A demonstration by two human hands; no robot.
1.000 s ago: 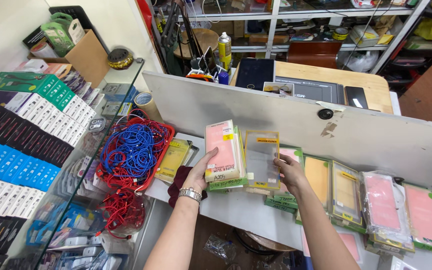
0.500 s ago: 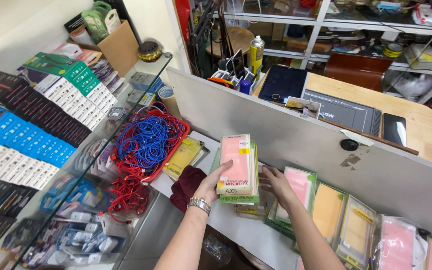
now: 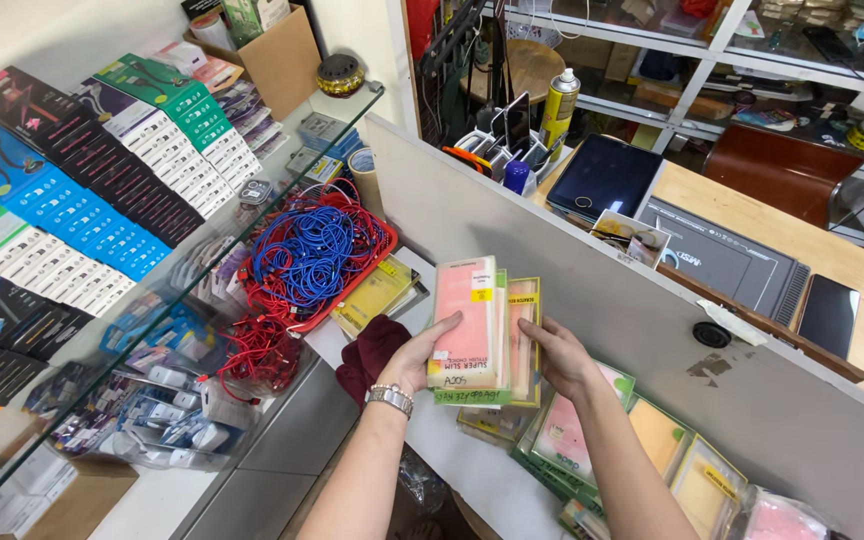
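Both hands are holding a stack of packaged phone cases [image 3: 480, 335] upright, long axis vertical, above the white tabletop [image 3: 472, 470]. The left hand [image 3: 420, 358] is closing its fingers [image 3: 442, 328] around the stack's left edge; the right hand [image 3: 564, 358] is pressing its right side. To the left, a red basket [image 3: 377, 262] is holding blue and red cables [image 3: 307, 250].

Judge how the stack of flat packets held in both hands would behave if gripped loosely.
The stack of packets would probably slide apart, since the glossy sleeves lie face to face and already sit staggered. It looks light for its size: the left hand props it with only its fingers, the right hand steadying. Each packet likely bends slightly.
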